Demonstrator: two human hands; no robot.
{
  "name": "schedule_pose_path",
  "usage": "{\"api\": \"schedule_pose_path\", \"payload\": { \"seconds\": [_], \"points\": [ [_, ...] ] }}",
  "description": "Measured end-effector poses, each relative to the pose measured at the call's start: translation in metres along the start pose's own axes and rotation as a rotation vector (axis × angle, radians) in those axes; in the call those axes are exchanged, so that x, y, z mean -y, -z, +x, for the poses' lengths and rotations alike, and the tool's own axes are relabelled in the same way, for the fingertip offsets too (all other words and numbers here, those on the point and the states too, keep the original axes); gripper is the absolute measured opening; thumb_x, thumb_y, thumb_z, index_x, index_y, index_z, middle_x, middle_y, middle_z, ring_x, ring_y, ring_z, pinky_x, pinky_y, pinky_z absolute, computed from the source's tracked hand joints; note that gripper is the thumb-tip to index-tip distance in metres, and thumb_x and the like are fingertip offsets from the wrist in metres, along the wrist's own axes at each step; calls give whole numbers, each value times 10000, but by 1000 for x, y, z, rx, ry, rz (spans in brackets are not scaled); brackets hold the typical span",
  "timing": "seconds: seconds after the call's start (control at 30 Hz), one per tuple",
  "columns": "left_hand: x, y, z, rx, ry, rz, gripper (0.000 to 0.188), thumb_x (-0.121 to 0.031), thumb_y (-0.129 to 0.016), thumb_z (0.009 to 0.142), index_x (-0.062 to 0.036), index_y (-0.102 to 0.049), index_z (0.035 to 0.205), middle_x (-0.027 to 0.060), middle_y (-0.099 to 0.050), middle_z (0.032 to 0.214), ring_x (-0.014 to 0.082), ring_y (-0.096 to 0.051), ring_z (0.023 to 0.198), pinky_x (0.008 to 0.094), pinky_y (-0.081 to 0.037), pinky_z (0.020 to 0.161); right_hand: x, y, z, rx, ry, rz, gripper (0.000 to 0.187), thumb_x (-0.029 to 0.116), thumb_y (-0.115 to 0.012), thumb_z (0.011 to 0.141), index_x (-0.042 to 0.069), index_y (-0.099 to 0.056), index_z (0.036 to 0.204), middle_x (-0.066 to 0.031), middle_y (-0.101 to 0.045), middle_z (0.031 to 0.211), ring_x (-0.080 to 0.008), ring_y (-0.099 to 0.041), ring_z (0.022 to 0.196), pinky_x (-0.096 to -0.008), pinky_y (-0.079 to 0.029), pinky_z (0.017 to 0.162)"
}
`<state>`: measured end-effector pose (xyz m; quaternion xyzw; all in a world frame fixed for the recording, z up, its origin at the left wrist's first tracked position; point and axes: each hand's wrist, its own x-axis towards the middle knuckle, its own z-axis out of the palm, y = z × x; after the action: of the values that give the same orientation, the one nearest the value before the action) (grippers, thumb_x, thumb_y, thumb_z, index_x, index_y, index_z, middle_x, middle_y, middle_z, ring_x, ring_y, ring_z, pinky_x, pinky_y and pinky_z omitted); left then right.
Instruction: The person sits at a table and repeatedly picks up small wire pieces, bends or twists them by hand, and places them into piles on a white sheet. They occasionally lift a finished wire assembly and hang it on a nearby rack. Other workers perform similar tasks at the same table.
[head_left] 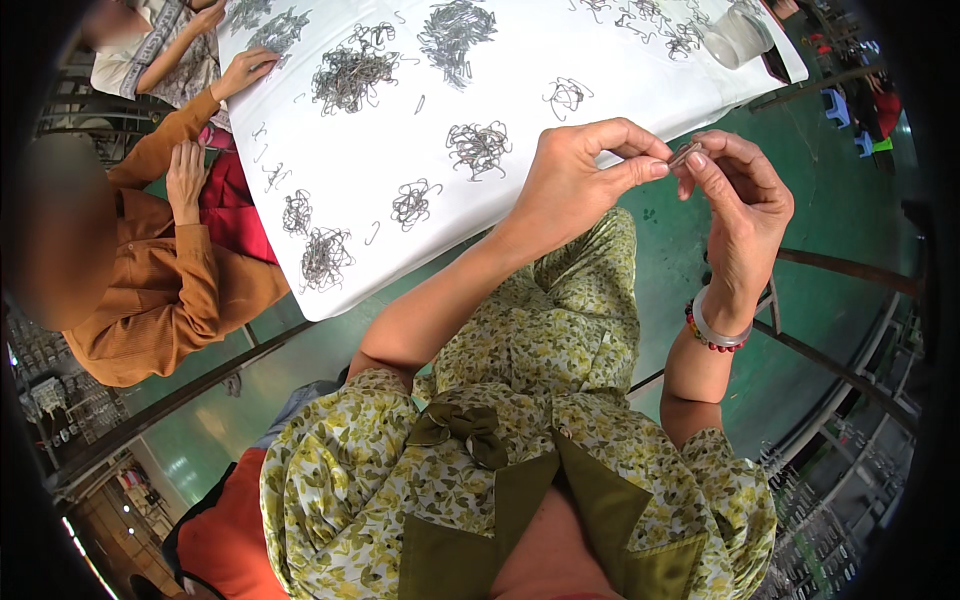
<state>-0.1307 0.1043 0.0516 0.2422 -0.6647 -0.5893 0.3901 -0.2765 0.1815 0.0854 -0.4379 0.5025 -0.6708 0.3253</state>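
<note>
My left hand [585, 170] and my right hand [745, 190] meet just past the table's near right edge, above the floor. Between their thumbs and forefingers is a small bent metal wire piece [684, 154]. Both hands are closed in a pinch on it; fingers hide part of its shape. Left of my left hand, a tangled pile of thin wire hooks [478, 148] lies on the white tabletop [400, 130]. A smaller loose cluster of wire hooks [567, 96] sits farther back. My right wrist wears bracelets [716, 325].
More heaps of wire pieces [325, 258] lie along the left side, with denser heaps [457, 40] farther back. A translucent tub [737, 40] stands at the far right corner. Two people sit at the left edge; one hand [245, 72] of the brown-sleeved person rests on the table.
</note>
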Motion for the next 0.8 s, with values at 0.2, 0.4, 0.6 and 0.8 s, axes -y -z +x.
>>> {"api": "schedule_pose_path", "payload": {
  "seconds": [0.2, 0.4, 0.6, 0.8],
  "points": [
    [-5, 2, 1, 10, 81, -38, 111, -81, -712, 819, -22, -710, 914, 42, -709, 867, 99, -636, 848, 255, -501, 802, 7, -9, -1, -92, 22, -39, 142, -93, -675, 792, -81, -642, 930, -128, -670, 865, -138, -599, 689, -238, -472, 576],
    [-6, -1, -4, 45, 101, -141, 110, -52, -694, 828, -7, -696, 929, 55, -699, 866, 105, -632, 859, 267, -509, 797, 9, -7, -8, -87, 115, -131, 120, -92, -642, 822, -76, -621, 939, -151, -673, 880, -126, -592, 694, -217, -435, 562],
    [4, 39, 7, -92, -45, 38, 175, -91, -685, 834, -41, -703, 1001, 80, -698, 955, 169, -637, 956, 334, -520, 818, 11, -11, -10, -128, 135, -135, 149, -81, -664, 811, -64, -623, 953, -134, -666, 820, -135, -605, 667, -218, -442, 536],
    [85, 200, 76, -307, 63, 1144, 122, -118, -696, 788, -108, -753, 895, 152, -689, 880, 303, -651, 844, 408, -525, 748, 23, -13, -3, -148, 69, -166, 159, -69, -682, 799, -62, -627, 948, -98, -663, 777, -114, -594, 638, -213, -461, 547]
  ]
}}
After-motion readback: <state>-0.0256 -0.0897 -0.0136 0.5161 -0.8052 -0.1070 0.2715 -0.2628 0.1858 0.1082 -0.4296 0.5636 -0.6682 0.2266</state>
